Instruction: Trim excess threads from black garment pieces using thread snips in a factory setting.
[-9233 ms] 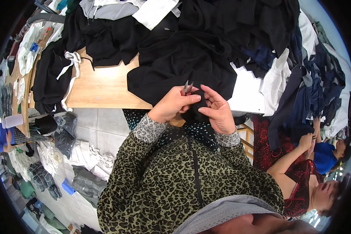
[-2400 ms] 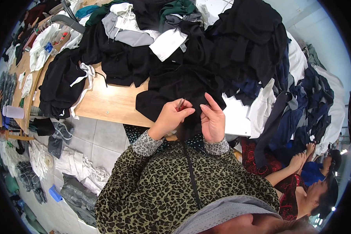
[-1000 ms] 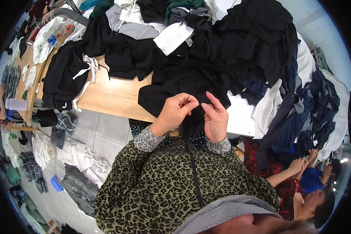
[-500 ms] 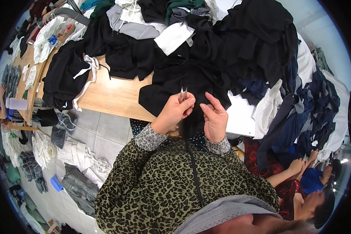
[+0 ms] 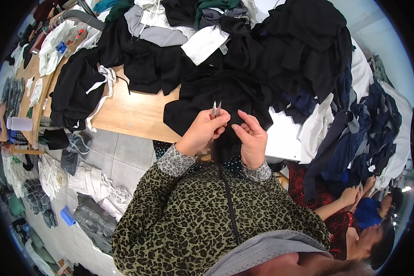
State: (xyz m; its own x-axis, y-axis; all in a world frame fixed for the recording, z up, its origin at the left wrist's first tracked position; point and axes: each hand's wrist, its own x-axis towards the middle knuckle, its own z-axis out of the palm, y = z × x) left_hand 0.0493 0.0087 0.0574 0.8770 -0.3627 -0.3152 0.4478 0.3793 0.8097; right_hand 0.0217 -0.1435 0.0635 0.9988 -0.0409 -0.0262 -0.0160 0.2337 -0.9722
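My left hand (image 5: 204, 130) is closed round a small pair of thread snips (image 5: 218, 108), whose two pointed metal blades stick up past the fingers, slightly apart. Its thumb and forefinger press together; whether they also pinch a thread is too small to tell. Close by on the right, my right hand (image 5: 253, 140) is raised, thumb and fingers apart, with nothing visible in it. Beneath both hands a black garment (image 5: 218, 87) lies on the table edge, and dark cloth hangs between my wrists toward my lap.
Black garments (image 5: 303, 46) are heaped across the wooden table (image 5: 133, 110), with a white cloth piece (image 5: 204, 44) among them. Navy garments (image 5: 354, 133) hang at the right, near another person's hands (image 5: 352, 195). White bundles (image 5: 94, 184) and a blue object (image 5: 67, 215) lie on the floor at left.
My right hand has moved slightly left, toward the left hand. The left hand has barely shifted and still holds the snips.
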